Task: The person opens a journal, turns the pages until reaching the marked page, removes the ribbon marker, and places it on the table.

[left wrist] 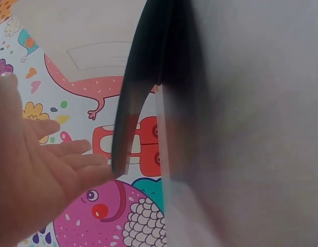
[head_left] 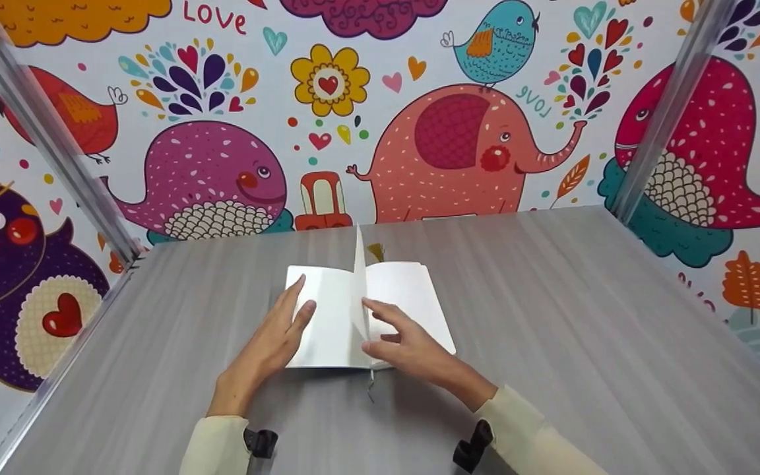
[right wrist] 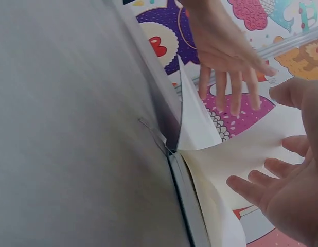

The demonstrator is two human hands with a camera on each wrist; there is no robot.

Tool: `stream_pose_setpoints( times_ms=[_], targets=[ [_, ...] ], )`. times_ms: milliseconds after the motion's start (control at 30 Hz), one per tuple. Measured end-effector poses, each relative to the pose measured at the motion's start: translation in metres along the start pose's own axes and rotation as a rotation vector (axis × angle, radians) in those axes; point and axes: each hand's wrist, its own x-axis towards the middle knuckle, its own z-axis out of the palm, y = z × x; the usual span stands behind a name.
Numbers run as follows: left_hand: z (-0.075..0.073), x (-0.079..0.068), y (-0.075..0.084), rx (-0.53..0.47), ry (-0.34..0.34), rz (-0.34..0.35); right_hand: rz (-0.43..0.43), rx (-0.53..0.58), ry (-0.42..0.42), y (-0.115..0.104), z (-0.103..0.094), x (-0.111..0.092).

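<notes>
An opened notebook with blank white pages [head_left: 328, 313] lies before me on the table. One leaf [head_left: 359, 284] stands upright along its middle. My left hand [head_left: 274, 336] is at the notebook's left edge, fingers extended; the left wrist view has its fingertips by the edge of the dark cover [left wrist: 141, 67]. On the other side, my right hand [head_left: 413, 343] has its fingers and thumb beside the standing leaf. In the right wrist view those fingers [right wrist: 246, 189] are spread against the leaf, with the thumb apart. A thin ribbon [head_left: 372, 388] hangs from the spine's near end.
A yellowish tassel [head_left: 376, 251] pokes out beyond the notebook's far edge. The grey wood-grain table [head_left: 551, 316] extends to both sides. Behind it rises a cartoon-printed wall [head_left: 327, 145], with metal posts [head_left: 664, 112] at the corners. Black straps [head_left: 261, 443] sit at both wrists.
</notes>
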Motion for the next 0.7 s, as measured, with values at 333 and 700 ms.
stream_pose_setpoints(
  times_ms=[333, 700],
  targets=[
    [-0.01, 0.004, 0.003, 0.001, -0.006, 0.0, -0.039, -0.173, -0.035, -0.002, 0.014, 0.004],
    [-0.016, 0.008, 0.0, -0.002, -0.041, -0.025, -0.037, -0.316, -0.105, 0.0, 0.025, 0.007]
  ],
)
